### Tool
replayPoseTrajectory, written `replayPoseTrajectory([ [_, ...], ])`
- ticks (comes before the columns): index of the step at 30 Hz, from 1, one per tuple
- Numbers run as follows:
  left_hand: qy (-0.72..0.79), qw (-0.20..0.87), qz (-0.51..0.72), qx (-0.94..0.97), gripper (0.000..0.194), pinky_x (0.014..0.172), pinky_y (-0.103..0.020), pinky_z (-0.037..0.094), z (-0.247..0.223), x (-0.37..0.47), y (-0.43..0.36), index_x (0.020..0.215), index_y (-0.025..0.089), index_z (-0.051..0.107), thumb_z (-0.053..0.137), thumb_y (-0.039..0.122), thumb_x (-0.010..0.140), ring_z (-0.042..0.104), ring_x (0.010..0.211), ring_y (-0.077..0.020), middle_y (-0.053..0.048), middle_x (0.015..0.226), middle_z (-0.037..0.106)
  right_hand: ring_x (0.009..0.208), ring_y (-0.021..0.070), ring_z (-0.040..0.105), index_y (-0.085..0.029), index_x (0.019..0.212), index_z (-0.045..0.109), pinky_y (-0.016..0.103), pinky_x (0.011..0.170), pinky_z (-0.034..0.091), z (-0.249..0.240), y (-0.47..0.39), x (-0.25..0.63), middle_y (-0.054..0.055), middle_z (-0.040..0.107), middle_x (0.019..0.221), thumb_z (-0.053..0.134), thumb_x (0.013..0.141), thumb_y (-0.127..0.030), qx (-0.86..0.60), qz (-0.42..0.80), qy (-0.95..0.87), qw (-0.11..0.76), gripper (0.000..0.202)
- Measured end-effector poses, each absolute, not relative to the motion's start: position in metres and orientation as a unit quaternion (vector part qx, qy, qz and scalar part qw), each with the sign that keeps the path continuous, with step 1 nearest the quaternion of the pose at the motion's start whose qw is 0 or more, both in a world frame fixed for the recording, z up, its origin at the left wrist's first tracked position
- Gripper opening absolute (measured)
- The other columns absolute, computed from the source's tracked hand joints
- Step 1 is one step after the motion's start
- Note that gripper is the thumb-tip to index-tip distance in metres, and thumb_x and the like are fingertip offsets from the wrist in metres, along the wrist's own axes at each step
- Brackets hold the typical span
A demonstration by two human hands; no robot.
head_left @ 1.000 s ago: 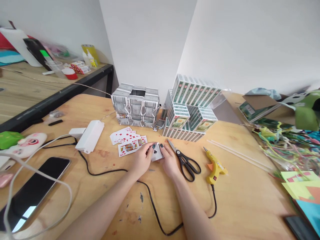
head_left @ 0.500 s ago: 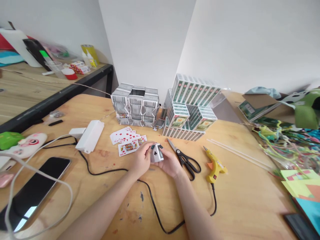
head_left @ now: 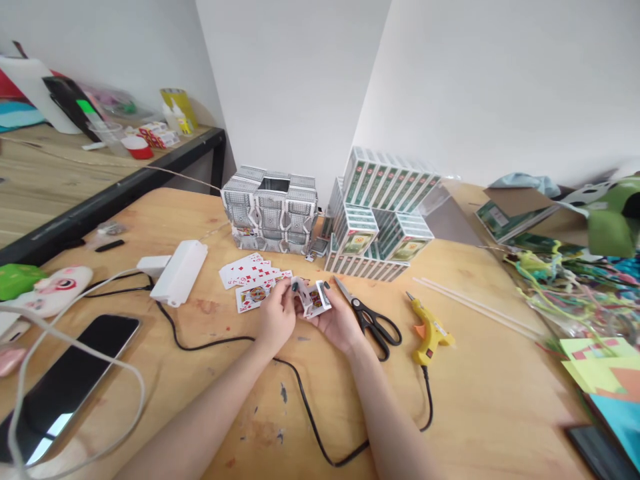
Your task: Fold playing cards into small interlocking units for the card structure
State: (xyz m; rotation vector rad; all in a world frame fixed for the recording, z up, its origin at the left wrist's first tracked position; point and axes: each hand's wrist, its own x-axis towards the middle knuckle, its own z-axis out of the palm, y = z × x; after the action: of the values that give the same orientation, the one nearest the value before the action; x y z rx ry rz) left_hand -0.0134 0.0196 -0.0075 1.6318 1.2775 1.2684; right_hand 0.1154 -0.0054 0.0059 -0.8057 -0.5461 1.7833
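Folded white paper playing cards [head_left: 319, 305], two-hand pinch.
Left hand [head_left: 277, 315], right hand [head_left: 342, 325] curl around opposite sides, probably keeping folds braced.

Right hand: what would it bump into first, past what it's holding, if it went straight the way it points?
Past the folded cards, the right hand would probably bump the card block near its right end, though depth is unclear.
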Motion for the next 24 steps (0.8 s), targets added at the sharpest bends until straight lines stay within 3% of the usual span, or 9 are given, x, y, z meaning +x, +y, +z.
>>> replayPoseTrajectory([
  [7,0.487,0.420,0.543,0.541,0.024,0.082,-0.034,0.052,-0.012,-0.013,0.025,0.100,0.016,0.053,0.051,0.029,0.081,0.063,0.092,-0.0192,-0.011,0.103,0.065,0.053,0.0122,0.057,-0.019,0.083,0.059,0.025,0.049,0.047,0.009,-0.004,0.119,0.005,0.067,0.079,0.048,0.080,-0.046,-0.364,0.712,-0.157,0.579,0.029],
  [16,0.463,0.302,0.448,0.703,0.012,0.072,-0.028,0.052,0.000,-0.011,0.011,0.085,0.020,0.056,0.057,0.028,0.077,0.064,0.073,-0.0145,-0.002,0.083,0.067,0.057,0.0142,0.058,-0.019,0.082,0.058,0.026,0.050,0.047,0.006,-0.002,0.123,0.005,0.066,0.078,0.051,0.077,-0.043,-0.394,0.638,-0.171,0.639,0.026],
  [20,0.402,0.269,0.408,0.774,0.009,0.078,-0.030,0.050,0.005,-0.010,0.008,0.088,0.020,0.056,0.053,0.022,0.079,0.061,0.086,-0.0154,-0.004,0.093,0.064,0.062,0.0151,0.059,-0.018,0.082,0.060,0.026,0.055,0.048,0.003,-0.002,0.118,0.003,0.064,0.076,0.056,0.075,-0.041,-0.400,0.603,-0.231,0.650,0.025],
  [24,0.376,0.235,0.389,0.807,0.003,0.085,-0.034,0.047,0.009,-0.012,0.007,0.072,0.019,0.053,0.055,0.020,0.074,0.056,0.099,-0.0199,-0.008,0.112,0.055,0.056,0.0134,0.055,-0.021,0.084,0.059,0.024,0.051,0.045,0.001,-0.004,0.116,-0.001,0.062,0.071,0.058,0.074,-0.039,-0.449,0.551,-0.280,0.645,0.021],
])
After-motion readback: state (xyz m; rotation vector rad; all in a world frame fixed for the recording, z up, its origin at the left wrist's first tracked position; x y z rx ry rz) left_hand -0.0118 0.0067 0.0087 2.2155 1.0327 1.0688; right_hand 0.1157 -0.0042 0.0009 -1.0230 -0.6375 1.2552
